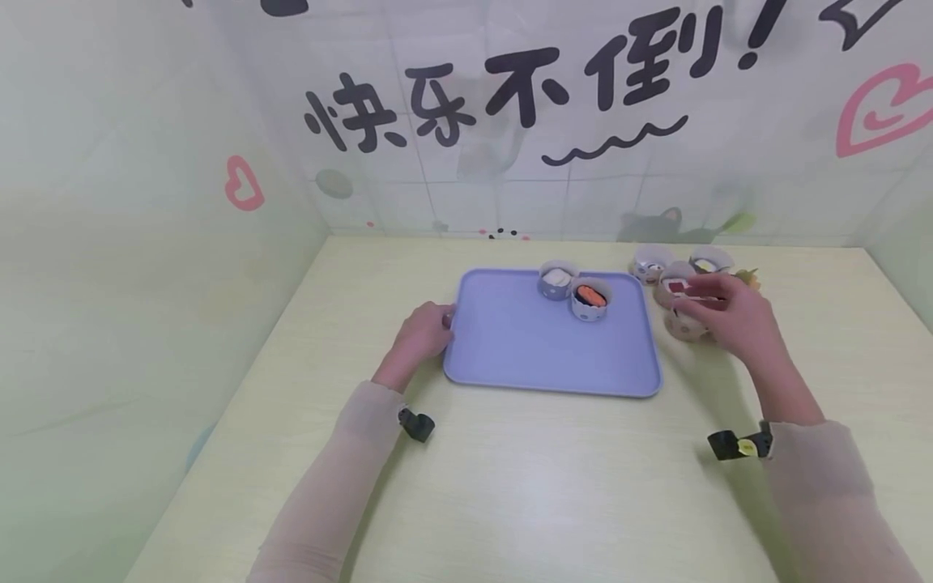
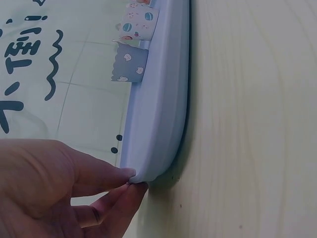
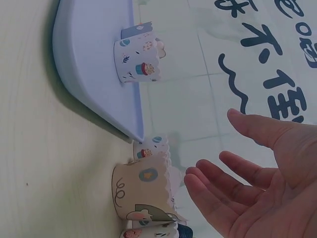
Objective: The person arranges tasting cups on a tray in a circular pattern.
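Observation:
My left hand [image 1: 425,330] pinches the left edge of a lavender tray [image 1: 539,348] between thumb and fingers, also plain in the left wrist view. On the tray's back right part stand two paper cups: a blue-grey cup [image 2: 130,63] with something white in it, and a white patterned cup [image 1: 589,313] holding a piece of sushi topped orange [image 1: 591,296]. My right hand [image 1: 736,316] hovers over several paper cups right of the tray, with thumb and fingers apart. Nearest it is a beige cup [image 3: 143,186]; in the right wrist view the hand holds nothing.
Beside the tray's right edge, the grouped cups include a white patterned cup [image 1: 649,271] and another cup [image 1: 710,261] at the back. A wall sheet [image 1: 466,194] with black characters stands behind the pale wooden table [image 1: 510,486]. A side panel [image 1: 146,243] bounds the left.

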### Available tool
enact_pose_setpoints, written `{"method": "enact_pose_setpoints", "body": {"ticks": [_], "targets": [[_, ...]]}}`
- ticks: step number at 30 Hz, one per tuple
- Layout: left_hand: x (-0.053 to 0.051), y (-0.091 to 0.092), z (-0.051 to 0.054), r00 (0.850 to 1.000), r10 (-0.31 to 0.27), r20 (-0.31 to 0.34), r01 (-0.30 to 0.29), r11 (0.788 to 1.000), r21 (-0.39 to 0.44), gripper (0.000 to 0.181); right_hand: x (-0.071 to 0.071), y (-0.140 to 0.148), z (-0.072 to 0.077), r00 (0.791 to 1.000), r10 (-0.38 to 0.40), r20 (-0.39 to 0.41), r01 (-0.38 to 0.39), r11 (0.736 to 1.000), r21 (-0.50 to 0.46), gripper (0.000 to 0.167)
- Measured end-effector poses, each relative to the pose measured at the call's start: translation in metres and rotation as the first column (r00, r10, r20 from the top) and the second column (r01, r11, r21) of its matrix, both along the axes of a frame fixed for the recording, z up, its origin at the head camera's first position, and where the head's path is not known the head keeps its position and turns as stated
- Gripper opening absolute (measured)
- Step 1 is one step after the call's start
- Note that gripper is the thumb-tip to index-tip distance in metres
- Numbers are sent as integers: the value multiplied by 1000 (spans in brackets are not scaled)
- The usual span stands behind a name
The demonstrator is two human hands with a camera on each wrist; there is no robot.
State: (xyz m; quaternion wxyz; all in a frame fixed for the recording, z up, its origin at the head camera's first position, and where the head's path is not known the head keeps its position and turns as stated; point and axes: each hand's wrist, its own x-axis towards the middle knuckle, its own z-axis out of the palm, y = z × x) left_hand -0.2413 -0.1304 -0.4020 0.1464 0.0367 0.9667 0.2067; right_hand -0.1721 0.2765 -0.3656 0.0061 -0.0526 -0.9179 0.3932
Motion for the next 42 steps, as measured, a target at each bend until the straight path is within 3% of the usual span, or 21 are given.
{"method": "enact_pose_setpoints", "body": {"ticks": [16,25,32,42], "targets": [[0,-2,-1,1000,-9,-9,9,1000,4,57,10,26,-2,998,-50,-25,51,997,60,63],[0,-1,0,1000,-13,0,13,1000,11,58,18,43,-5,994,-99,-46,101,994,31,63],[1,0,1,1000,-10,8,10,1000,10,57,25,52,-4,991,-134,-27,135,991,26,68],[0,-1,0,1000,-1,9,1,1000,14,57,29,54,-3,980,-193,59,191,981,28,79]]}}
